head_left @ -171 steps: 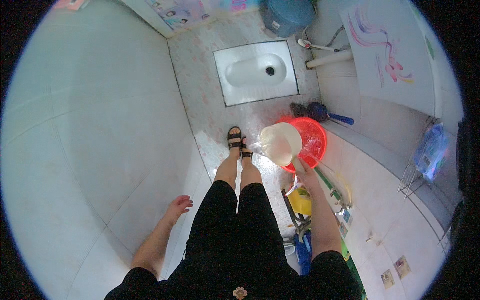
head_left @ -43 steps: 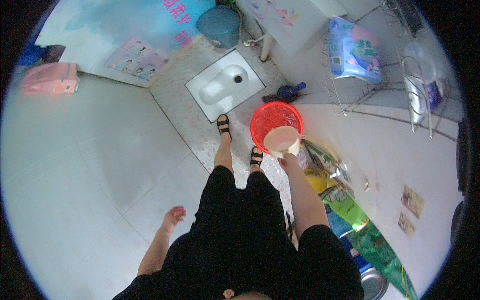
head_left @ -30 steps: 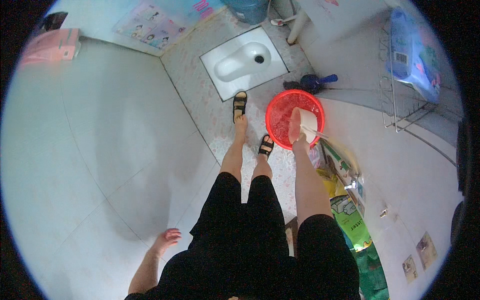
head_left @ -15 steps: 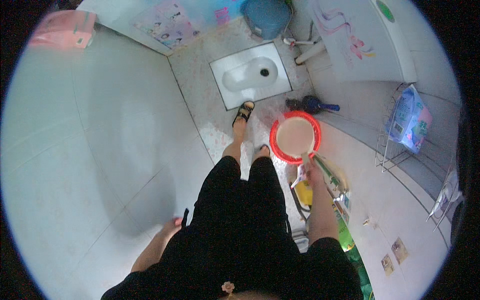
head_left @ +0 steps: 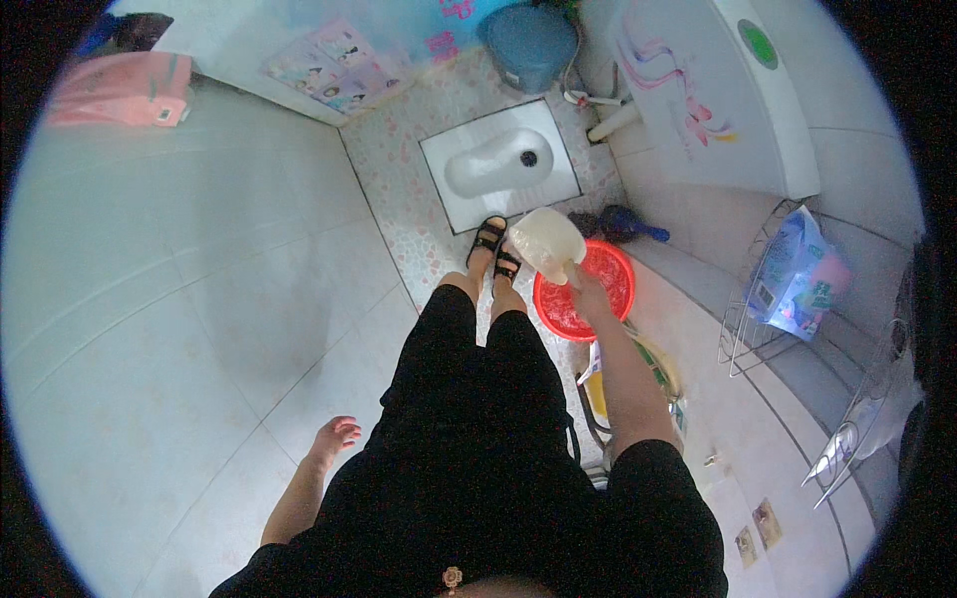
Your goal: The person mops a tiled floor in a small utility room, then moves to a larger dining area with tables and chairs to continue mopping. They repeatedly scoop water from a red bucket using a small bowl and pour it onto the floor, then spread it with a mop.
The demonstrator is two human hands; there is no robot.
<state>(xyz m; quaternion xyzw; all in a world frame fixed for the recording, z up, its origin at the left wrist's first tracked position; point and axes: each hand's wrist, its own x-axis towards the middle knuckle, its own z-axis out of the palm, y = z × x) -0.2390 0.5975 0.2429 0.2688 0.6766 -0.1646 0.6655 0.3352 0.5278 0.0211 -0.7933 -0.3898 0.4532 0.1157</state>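
Note:
My right hand (head_left: 592,295) is closed round the handle of a cream-white water dipper (head_left: 547,244). The dipper is held up over the left side of a red bucket (head_left: 610,317), partly covering its rim; whether it holds water I cannot tell. Inside the bucket the surface looks wet and rippled. My left hand (head_left: 338,436) hangs free beside my left thigh, fingers loosely curled and apart, with nothing in it. Ahead of my sandalled feet (head_left: 487,239) is a white squat toilet (head_left: 498,165) set into the speckled floor.
A blue bin (head_left: 529,47) stands in the far corner. Dark blue brushes or tools (head_left: 623,223) lie along the right wall behind the bucket. Right of me, a wire rack (head_left: 738,334) holds a blue-purple packet (head_left: 795,276) below a white cistern (head_left: 713,110). A pink cloth (head_left: 125,88) hangs far left.
My right hand has lifted the dipper out of the bucket and moved it left, tilting it. My right foot has come forward beside the left. My left hand has moved slightly away from my body.

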